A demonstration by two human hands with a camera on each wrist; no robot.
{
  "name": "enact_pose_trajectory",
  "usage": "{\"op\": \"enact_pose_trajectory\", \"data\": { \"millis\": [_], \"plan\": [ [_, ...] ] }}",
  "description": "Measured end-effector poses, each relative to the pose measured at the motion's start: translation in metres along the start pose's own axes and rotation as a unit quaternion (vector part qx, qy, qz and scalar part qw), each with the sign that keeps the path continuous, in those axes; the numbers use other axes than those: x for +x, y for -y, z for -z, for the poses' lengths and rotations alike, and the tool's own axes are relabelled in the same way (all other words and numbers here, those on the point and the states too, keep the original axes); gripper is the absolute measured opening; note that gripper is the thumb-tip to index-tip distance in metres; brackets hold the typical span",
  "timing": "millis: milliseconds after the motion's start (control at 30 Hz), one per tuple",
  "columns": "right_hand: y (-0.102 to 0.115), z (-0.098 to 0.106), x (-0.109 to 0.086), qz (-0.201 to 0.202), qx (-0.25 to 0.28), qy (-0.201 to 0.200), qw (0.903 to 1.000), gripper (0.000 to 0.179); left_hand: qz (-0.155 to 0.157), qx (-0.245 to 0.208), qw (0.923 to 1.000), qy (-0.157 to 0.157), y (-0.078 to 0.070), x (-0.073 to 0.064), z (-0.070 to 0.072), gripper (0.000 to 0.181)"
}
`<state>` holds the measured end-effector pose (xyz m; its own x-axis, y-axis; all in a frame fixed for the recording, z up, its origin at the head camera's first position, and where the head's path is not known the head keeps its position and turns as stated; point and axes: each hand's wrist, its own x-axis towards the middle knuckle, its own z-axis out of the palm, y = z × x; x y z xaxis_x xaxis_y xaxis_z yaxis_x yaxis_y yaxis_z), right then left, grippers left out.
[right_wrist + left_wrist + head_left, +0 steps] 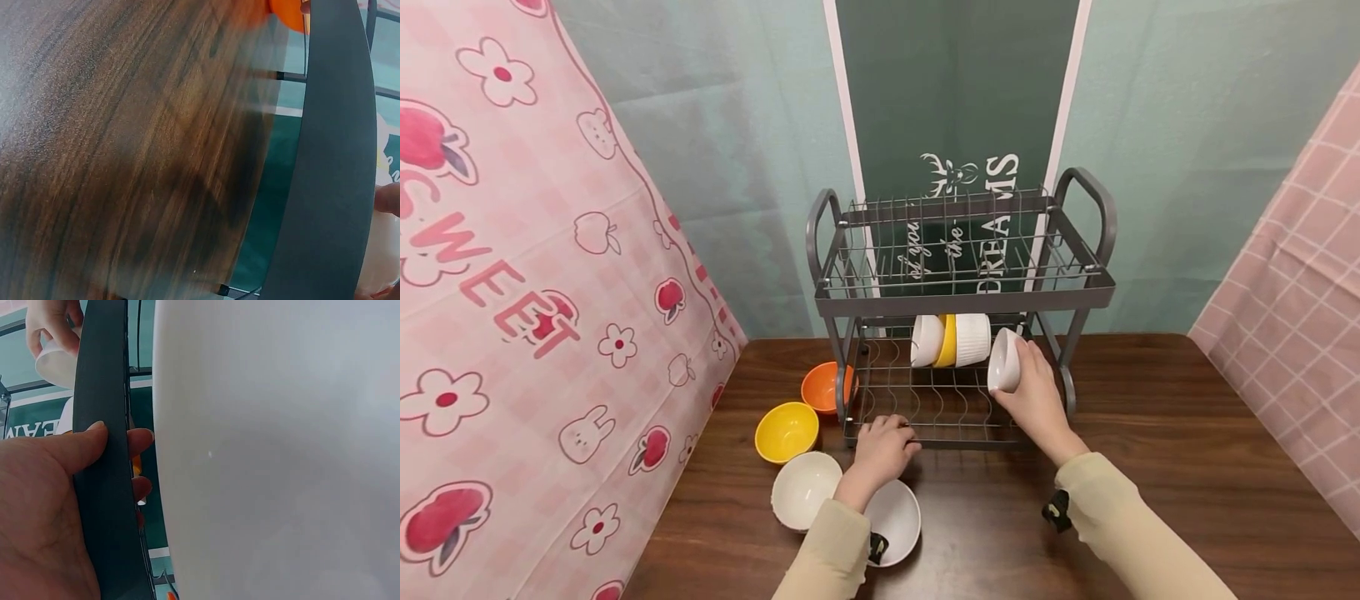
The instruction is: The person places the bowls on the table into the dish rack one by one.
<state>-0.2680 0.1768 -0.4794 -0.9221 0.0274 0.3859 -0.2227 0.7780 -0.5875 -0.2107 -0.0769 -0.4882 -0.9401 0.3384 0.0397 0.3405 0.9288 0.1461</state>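
Observation:
A two-tier grey dish rack (pixel 962 300) stands on the table. My right hand (pixel 1037 398) grips a small white bowl (pixel 1003 360), tilted on its side over the right part of the lower tier. To its left on that tier, a white ribbed bowl (pixel 973 340), a yellow bowl (pixel 950 343) and another white bowl (pixel 927 342) stand on edge, nested together. My left hand (pixel 883 454) holds the rack's lower front rail (pixel 103 506), thumb on one side and fingers on the other. Below that hand, a wide white bowl (pixel 901 512) is partly hidden by the sleeve.
Left of the rack, an orange bowl (pixel 822 387), a yellow bowl (pixel 787 432) and a cream bowl (pixel 807 490) sit upright in a line on the wooden table (pixel 1150 483). The upper tier (pixel 962 250) overhangs the lower one. Patterned cloths hang around the table.

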Motion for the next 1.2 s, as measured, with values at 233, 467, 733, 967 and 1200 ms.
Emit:
{"op": "enact_pose_trajectory", "data": {
  "millis": [233,467,733,967,1200],
  "plan": [
    [0.002,-0.003,0.004,0.004,0.0,-0.001,1.0,0.094,0.002,-0.008,1.0,0.004,0.001,0.0,-0.002,0.024],
    [0.003,-0.005,0.009,0.004,0.002,0.01,0.9999,0.094,0.003,-0.009,0.9999,0.005,0.0,0.001,-0.003,0.023],
    [0.003,-0.007,0.018,-0.005,-0.002,0.019,0.9998,0.095,0.003,-0.009,1.0,-0.001,0.0,0.001,-0.001,0.022],
    [0.003,-0.008,0.025,-0.005,-0.006,0.018,0.9998,0.094,0.003,-0.014,0.9999,-0.001,0.0,0.0,0.0,0.022],
    [0.001,-0.01,0.033,-0.013,-0.015,0.026,0.9995,0.095,0.003,-0.013,0.9999,-0.001,0.0,0.0,0.0,0.023]
  ]
}}
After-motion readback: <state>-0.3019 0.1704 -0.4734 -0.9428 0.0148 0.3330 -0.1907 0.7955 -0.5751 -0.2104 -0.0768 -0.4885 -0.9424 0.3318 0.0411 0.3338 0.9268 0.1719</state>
